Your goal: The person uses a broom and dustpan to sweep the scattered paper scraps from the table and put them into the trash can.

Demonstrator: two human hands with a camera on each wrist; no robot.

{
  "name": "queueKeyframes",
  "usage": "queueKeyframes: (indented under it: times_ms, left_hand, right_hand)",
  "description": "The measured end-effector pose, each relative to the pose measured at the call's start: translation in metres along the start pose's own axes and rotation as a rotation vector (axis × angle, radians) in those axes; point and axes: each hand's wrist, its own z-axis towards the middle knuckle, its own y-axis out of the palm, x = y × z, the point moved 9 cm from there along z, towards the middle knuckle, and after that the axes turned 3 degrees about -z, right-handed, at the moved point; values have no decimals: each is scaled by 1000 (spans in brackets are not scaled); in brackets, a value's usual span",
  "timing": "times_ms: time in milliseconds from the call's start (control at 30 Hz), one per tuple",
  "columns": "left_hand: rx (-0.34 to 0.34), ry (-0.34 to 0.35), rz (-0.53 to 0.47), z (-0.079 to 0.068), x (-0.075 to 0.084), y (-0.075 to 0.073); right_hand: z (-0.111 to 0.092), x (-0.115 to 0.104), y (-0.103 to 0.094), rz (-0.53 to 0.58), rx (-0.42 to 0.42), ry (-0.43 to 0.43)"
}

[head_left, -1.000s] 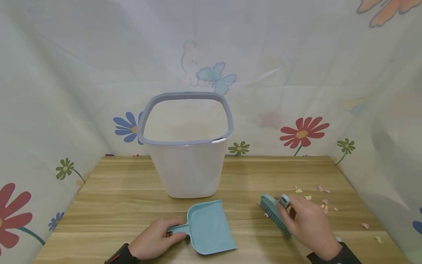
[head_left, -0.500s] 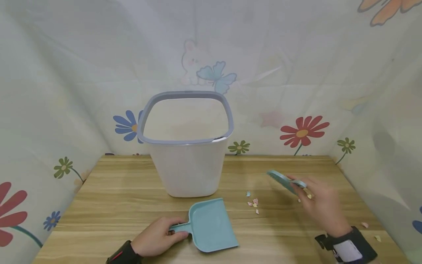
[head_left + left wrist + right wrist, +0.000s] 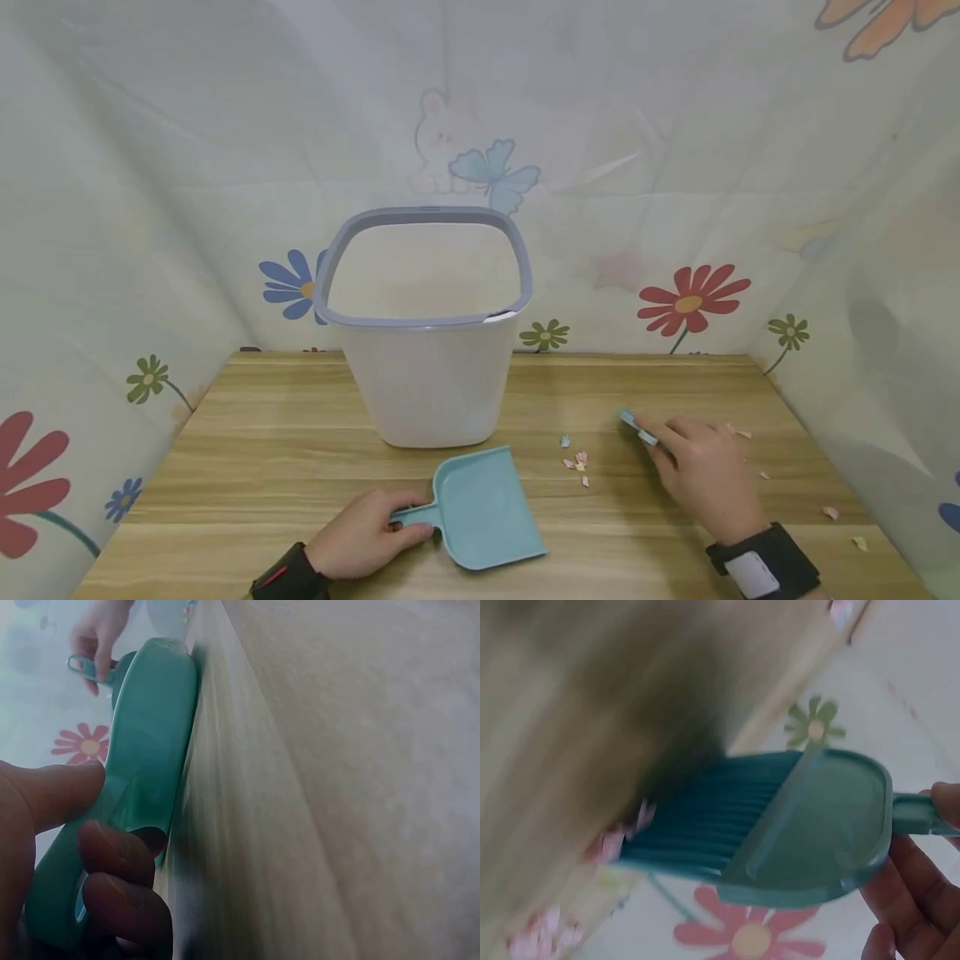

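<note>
My left hand grips the short handle of a teal dustpan, its thumb on top in the left wrist view. The pan lies on the table with its wide edge facing right. In my right hand is a teal hand brush, held by its handle; the right wrist view shows its bristles reaching down beside pink paper scraps. Between brush and pan lies a small group of scraps. From above, my right hand hides part of the brush and some scraps.
Behind the dustpan stands a white bin with a grey-blue rim. More scraps are scattered toward the right edge of the wooden table. A flower-printed curtain surrounds the back and sides.
My right hand swept the brush leftward, leaving some scraps nearer the pan, then lifted it back to the right and lowered it. The left hand and dustpan shifted slightly right.
</note>
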Motion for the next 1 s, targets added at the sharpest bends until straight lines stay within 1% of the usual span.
queueKeyframes:
  times_ms: [100, 267, 367, 433, 500, 600, 700, 833, 1000]
  left_hand:
    - [1, -7, 2, 0, 0, -1]
    - [8, 11, 11, 0, -1, 0]
    - [4, 21, 1, 1, -1, 1]
    - [3, 22, -5, 1, -2, 1]
    - [4, 20, -7, 1, -3, 1]
    - [7, 19, 1, 1, -3, 1]
    - [10, 15, 7, 0, -3, 0]
    - [11, 11, 6, 0, -2, 0]
    - [6, 13, 3, 1, -3, 1]
  right_hand:
    - [0, -22, 4, 40, 24, -50]
    - [3, -60, 3, 122, 48, -108]
    - [7, -73, -4, 188, 72, -131]
    - [12, -72, -10, 259, 102, -122]
    - [18, -66, -17, 331, 142, -98]
    - [27, -55, -23, 401, 188, -77]
    - [32, -48, -20, 388, 173, -70]
    - [33, -43, -7, 357, 108, -68]
    - [28, -43, 6, 320, 94, -94]
